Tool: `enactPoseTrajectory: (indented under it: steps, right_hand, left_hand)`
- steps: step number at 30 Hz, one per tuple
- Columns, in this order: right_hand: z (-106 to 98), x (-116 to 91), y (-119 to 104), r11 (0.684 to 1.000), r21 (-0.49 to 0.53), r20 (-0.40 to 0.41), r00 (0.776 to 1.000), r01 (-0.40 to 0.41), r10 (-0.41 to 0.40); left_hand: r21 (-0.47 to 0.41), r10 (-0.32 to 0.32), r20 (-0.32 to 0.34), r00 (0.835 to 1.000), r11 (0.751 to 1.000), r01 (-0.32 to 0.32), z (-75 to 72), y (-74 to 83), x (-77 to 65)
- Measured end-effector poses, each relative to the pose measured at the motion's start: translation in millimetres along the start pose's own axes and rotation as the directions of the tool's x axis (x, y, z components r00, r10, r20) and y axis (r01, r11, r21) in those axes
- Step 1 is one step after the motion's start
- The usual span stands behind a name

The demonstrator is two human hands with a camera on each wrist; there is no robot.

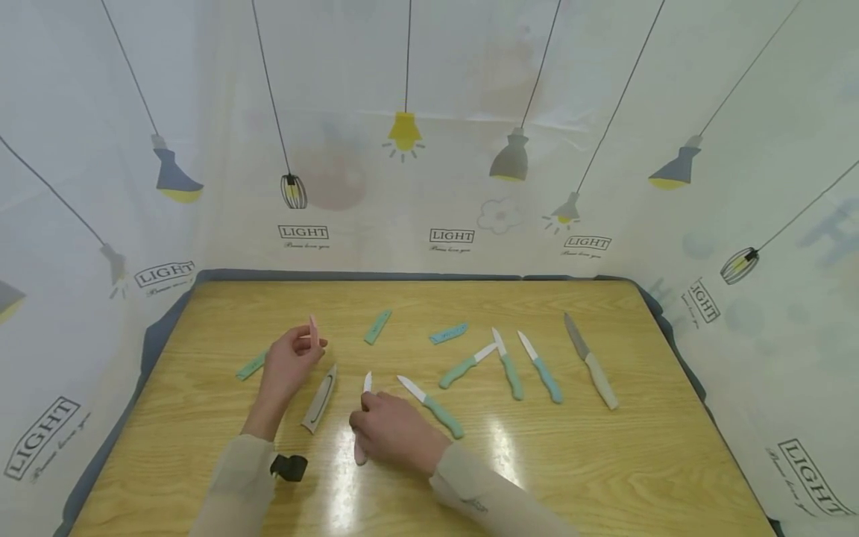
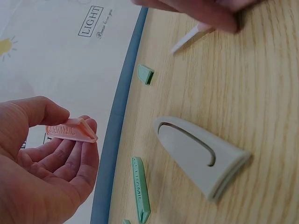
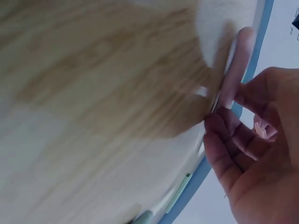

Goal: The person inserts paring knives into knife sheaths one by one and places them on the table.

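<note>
My left hand is raised over the left of the table, pinching a small pink blade cover between thumb and fingers. Raised letters reading CERAMIC show on its side. Nearer the middle, my right hand grips a paring knife by its pink handle. Its white blade points away from me, and the fingers hide part of the handle. Between the hands lies a larger beige-grey knife sheath with a curved slot. A green blade cover lies just beyond the left hand.
Another green cover and a blue cover lie farther back. To the right are several knives: green-handled ones, a blue-handled one and a larger beige-handled one. A printed curtain stands behind the wooden table.
</note>
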State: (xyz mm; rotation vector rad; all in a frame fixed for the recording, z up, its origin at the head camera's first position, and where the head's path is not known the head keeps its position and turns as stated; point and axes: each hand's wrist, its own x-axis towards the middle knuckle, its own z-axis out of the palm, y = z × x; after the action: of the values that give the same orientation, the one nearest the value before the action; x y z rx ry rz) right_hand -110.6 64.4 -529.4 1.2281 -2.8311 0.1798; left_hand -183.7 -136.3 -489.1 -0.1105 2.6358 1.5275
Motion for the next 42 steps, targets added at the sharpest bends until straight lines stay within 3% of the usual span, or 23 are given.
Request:
enactPoseTrajectory:
  steps: [7, 14, 28, 35, 42]
  right_hand:
    - [-5.0, -9.9, 4.6, 0.993, 0.038, 0.064, 0.992, -0.116, 0.113]
    - [-4.3, -17.7, 8.9, 0.980, 0.088, 0.074, 0.982, -0.181, 0.174]
    - [-12.6, -29.7, 14.9, 0.970, -0.008, 0.095, 0.966, -0.241, 0.241]
    - [-17.1, -37.5, 21.1, 0.943, 0.057, 0.123, 0.940, -0.328, 0.320]
    - [-24.6, -51.7, 31.8, 0.957, 0.065, 0.062, 0.958, -0.282, 0.279]
  left_hand:
    - [0.001, -0.003, 0.005, 1.000, 1.000, 0.003, 3.1, -1.1, -0.2]
    - [-0.009, 0.001, 0.006, 1.000, 1.000, -0.001, 5.1, -0.6, 1.4]
    - [-0.033, -0.004, 0.022, 1.000, 0.999, 0.005, 7.8, -0.2, 2.5]
    - [-0.023, 0.012, 0.013, 1.000, 1.000, -0.012, 11.0, -2.6, 1.9]
    - [-0.029, 0.006, 0.028, 1.000, 1.000, -0.005, 13.2, -0.3, 0.7]
